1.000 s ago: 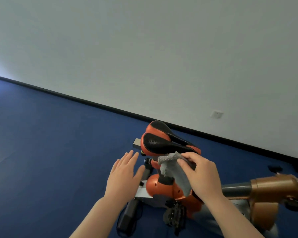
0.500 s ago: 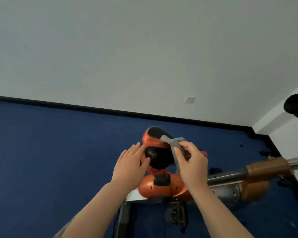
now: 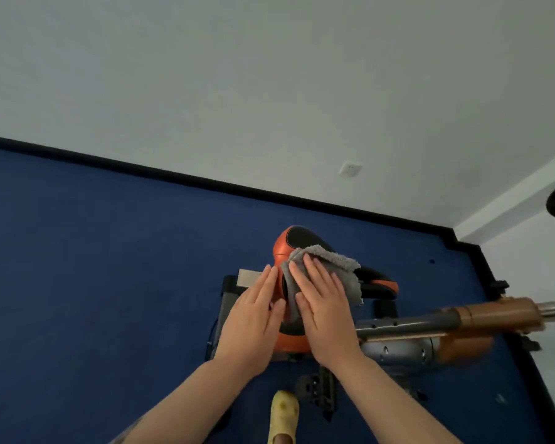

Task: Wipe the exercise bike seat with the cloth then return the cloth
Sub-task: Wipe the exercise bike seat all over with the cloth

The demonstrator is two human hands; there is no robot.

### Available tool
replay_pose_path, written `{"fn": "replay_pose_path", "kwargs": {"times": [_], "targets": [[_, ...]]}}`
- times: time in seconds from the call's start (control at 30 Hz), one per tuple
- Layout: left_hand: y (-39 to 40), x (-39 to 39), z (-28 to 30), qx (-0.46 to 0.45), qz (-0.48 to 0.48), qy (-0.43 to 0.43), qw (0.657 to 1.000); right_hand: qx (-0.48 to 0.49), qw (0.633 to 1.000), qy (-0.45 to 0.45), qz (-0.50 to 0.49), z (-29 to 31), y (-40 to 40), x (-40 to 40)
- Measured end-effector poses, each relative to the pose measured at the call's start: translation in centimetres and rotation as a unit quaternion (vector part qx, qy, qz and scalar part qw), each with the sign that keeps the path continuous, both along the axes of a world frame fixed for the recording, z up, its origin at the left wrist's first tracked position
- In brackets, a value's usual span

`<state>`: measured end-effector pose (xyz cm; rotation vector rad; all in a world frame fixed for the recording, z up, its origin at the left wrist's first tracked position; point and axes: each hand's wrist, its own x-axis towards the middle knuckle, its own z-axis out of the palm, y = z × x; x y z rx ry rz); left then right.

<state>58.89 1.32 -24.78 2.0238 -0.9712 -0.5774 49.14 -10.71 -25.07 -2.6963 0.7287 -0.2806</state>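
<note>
Seat [image 3: 297,238]: orange-and-black bike saddle, head view, on the exercise bike above the blue floor [image 3: 93,283].
Cloth [image 3: 337,270]: grey, draped over the saddle's near side.
Right hand [image 3: 324,310]: flat, fingers extended, pressing the cloth onto the saddle.
Left hand [image 3: 253,322]: open, palm against the saddle's left side, grasping nothing.
Shoe [image 3: 284,415]: 1 yellow clog below the bike.

The right hand [image 3: 326,310] lay flat, fingers spread, pressing the grey cloth [image 3: 330,274] over the wide rear of the orange-and-black bike seat [image 3: 297,238]. The left hand [image 3: 253,318], fingers straight, rested against the seat's left side. A yellow shoe [image 3: 284,415] stood on the blue floor [image 3: 93,267] below.
</note>
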Motion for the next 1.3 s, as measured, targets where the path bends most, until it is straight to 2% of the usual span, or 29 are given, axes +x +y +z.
{"fn": "replay_pose_path", "kwargs": {"times": [0.23, 0.37, 0.6, 0.73, 0.9, 1.1, 1.23, 1.3], "targets": [[-0.7, -0.9, -0.3, -0.003, 0.023, 0.008, 1.000, -0.030, 0.998, 0.058, -0.001, -0.8, 0.4, -1.9], [-1.0, -0.8, -0.2, -0.014, 0.032, 0.010, 0.999, -0.044, 0.998, 0.053, 0.004, -0.1, -0.5, 0.7], [-0.7, -0.7, -0.4, 0.001, 0.028, 0.010, 1.000, -0.036, 0.998, 0.052, 0.017, -1.1, 0.2, -1.9], [-1.2, -0.8, -0.2, -0.034, 0.037, 0.022, 0.998, -0.046, 0.998, 0.040, 0.013, -0.4, -0.4, 0.7], [-1.4, -1.0, -0.1, -0.032, 0.039, 0.044, 0.998, -0.043, 0.998, 0.049, 0.023, -1.2, 0.3, -2.1], [-1.9, -0.9, -0.3, -0.046, 0.035, 0.040, 0.998, -0.045, 0.998, 0.040, -0.037, -0.5, 0.3, 0.8], [-2.4, -1.3, -0.8, -0.052, 0.031, 0.029, 0.998, -0.060, 0.996, 0.059, 0.020, -0.6, -0.5, -1.1], [-2.6, -1.3, -1.0, -0.043, 0.031, 0.022, 0.998, -0.061, 0.996, 0.059, -0.002, -1.0, -1.9, -2.4]]}}
